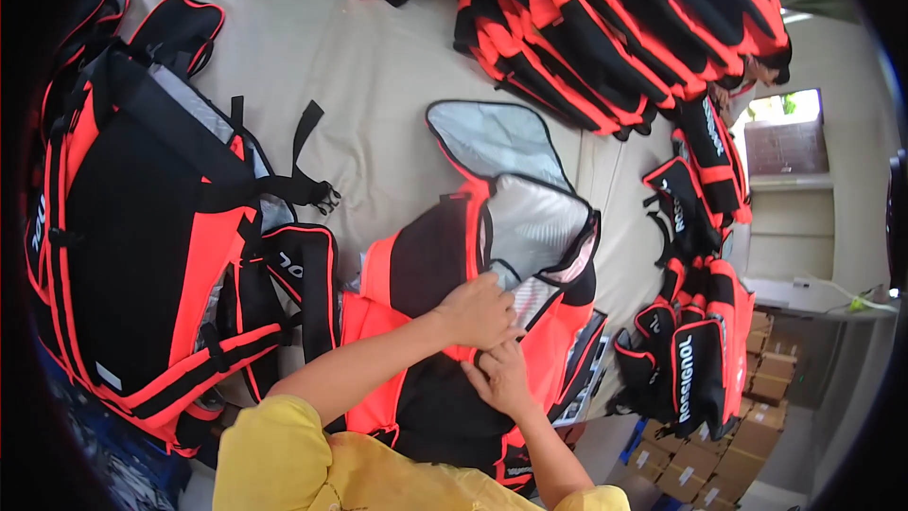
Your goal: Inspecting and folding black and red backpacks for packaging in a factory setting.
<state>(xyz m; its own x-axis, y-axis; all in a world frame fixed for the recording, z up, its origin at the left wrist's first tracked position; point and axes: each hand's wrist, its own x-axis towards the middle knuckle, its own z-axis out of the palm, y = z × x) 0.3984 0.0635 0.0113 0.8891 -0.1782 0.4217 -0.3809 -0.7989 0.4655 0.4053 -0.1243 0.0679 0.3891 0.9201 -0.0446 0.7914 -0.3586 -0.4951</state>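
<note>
In front of me lies a black and bright coral-red backpack [426, 265] with its top flap [497, 137] folded back. The flap's grey underside and the silvery lining [534, 218] show in the opening. My left hand [480, 310] is closed on the edge of this opening; its fingertips are partly hidden. Just below it and nearly touching, my right hand [501, 376] grips the fabric by the same edge, with its thumb set apart on the black panel. Whether a zipper pull is between the fingers cannot be made out.
A large similar bag [142, 227] lies at left, its strap and buckle [317, 191] reaching toward the middle. A pile of bags [615, 28] stands at the far side. More bags [700, 350] lie at right, near stacked cartons [700, 464]. Pale cloth [369, 76] covers the table.
</note>
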